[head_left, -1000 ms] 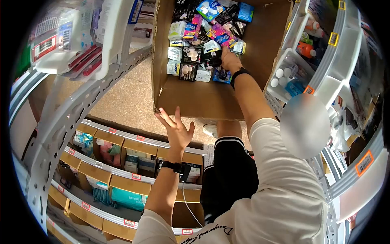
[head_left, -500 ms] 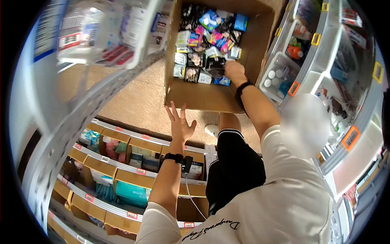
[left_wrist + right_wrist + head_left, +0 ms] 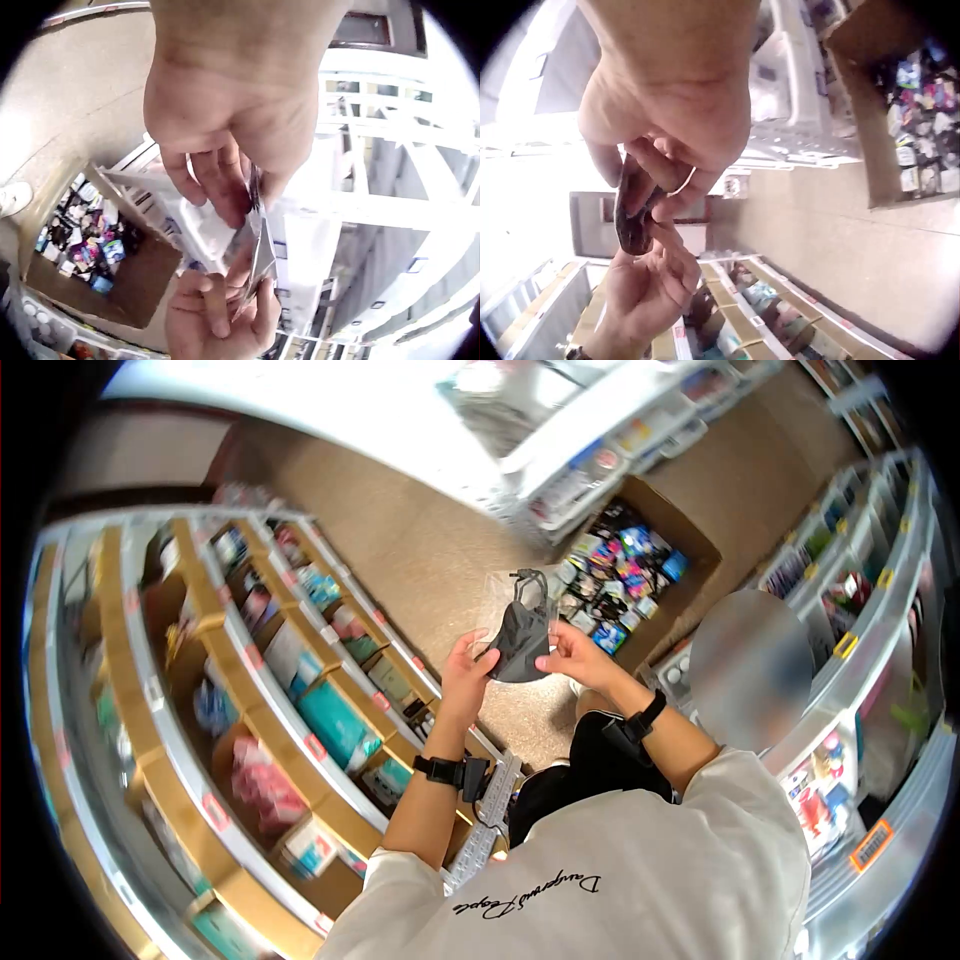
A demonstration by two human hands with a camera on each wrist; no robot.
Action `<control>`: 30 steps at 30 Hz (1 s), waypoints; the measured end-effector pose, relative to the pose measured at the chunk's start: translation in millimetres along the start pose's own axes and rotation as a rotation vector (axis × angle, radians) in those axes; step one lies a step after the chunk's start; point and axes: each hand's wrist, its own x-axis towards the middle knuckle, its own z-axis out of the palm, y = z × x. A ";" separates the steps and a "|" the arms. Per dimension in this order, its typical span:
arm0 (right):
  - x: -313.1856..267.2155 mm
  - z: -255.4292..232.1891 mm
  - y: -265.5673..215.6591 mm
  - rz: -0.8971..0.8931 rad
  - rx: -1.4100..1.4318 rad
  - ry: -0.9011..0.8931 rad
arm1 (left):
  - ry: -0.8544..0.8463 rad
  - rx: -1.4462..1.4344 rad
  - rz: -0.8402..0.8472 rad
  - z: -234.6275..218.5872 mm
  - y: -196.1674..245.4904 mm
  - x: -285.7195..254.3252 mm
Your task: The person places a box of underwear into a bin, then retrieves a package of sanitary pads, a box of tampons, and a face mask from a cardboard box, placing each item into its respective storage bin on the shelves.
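Observation:
In the head view, a dark grey face mask [image 3: 521, 644] with looped cords at its top is held up in front of the torso, with clear plastic around it. My left hand [image 3: 466, 678] pinches its left edge between thumb and fingers. At the opposite edge, my right hand [image 3: 584, 657] pinches it the same way. Seen nearly edge-on in the left wrist view, the clear wrapping [image 3: 260, 251] runs between the two hands. The right wrist view shows the mask's dark side [image 3: 633, 217] below the right hand's fingers.
A cardboard carton [image 3: 697, 532] full of small colourful packets stands on the floor beyond the right hand. Shelves with cardboard bins [image 3: 270, 705] line the left. Racks with clear plastic trays [image 3: 850, 590] run along the right, and a white shelf unit [image 3: 400, 430] stands ahead.
My right hand has come out of the carton, and my left hand has left its near edge. Both now hold the mask. The head view has turned, so the carton appears farther right.

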 end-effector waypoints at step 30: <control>-377.2 640.1 45.3 0.536 -0.037 -1.622 | 1.708 -0.122 1.387 50.1 -250.7 -828.6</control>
